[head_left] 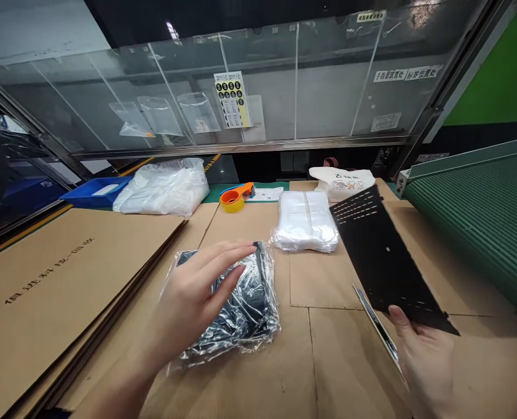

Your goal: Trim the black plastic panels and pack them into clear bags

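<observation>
My left hand (208, 282) is over a dark item in clear crinkled plastic (245, 308), its fingers stretched out and slightly apart; whether it touches the plastic is hard to tell. In my right hand (424, 349) is a thin black sheet (384, 256) with rows of slots near its far end, gripped at its lower edge with the thumb on top. The sheet is tilted up above the cardboard-covered table. A slim, long object (378, 326) lies beside the sheet, its near end close to my right hand.
Cardboard sheets (66, 279) are stacked at the left. Toward the back are a blue tray (95, 191), a white plastic bundle (162, 186), an orange tape dispenser (236, 198), a banded stack of clear bags (306, 221) and a white printed bag (348, 183). A green ribbed conveyor (480, 215) runs along the right.
</observation>
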`<action>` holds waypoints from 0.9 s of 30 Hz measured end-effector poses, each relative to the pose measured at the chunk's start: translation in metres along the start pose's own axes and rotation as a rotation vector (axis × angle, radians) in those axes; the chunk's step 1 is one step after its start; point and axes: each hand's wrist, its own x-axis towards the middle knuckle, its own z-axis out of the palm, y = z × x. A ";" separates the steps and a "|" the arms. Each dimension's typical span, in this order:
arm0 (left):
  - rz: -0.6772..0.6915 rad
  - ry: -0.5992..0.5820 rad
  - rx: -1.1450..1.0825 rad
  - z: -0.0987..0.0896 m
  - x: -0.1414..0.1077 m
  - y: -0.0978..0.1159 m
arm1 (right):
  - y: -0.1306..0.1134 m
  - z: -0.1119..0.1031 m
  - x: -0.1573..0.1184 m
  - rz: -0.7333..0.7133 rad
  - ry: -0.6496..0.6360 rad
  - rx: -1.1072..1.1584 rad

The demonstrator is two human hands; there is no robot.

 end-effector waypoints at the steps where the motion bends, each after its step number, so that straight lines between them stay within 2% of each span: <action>1: 0.067 -0.033 0.042 0.009 0.011 -0.004 | 0.003 -0.002 0.000 0.052 0.022 0.003; 4: 0.181 -0.130 0.175 0.052 0.041 -0.025 | 0.010 -0.007 -0.001 0.135 0.028 0.041; 6: 0.168 -0.342 0.347 0.086 0.057 -0.042 | 0.014 -0.007 -0.004 0.124 0.004 0.108; 7: 0.178 -0.389 0.371 0.101 0.062 -0.049 | 0.017 -0.008 -0.005 0.112 -0.008 0.145; 9: 0.199 -0.450 0.409 0.127 0.071 -0.060 | 0.020 -0.009 -0.008 0.116 -0.019 0.190; 11: 0.224 -0.478 0.428 0.143 0.077 -0.066 | 0.023 -0.012 -0.010 0.144 -0.007 0.192; 14: 0.241 -0.522 0.448 0.152 0.086 -0.073 | 0.023 -0.019 -0.011 0.195 -0.013 0.154; 18: 0.224 -0.550 0.421 0.154 0.098 -0.083 | 0.018 -0.023 -0.011 0.249 -0.045 0.123; 23: 0.091 -0.547 0.346 0.159 0.107 -0.091 | 0.008 -0.019 -0.010 0.303 -0.049 0.131; 27: -0.001 -0.556 0.271 0.164 0.111 -0.087 | -0.002 -0.015 -0.012 0.340 -0.014 0.096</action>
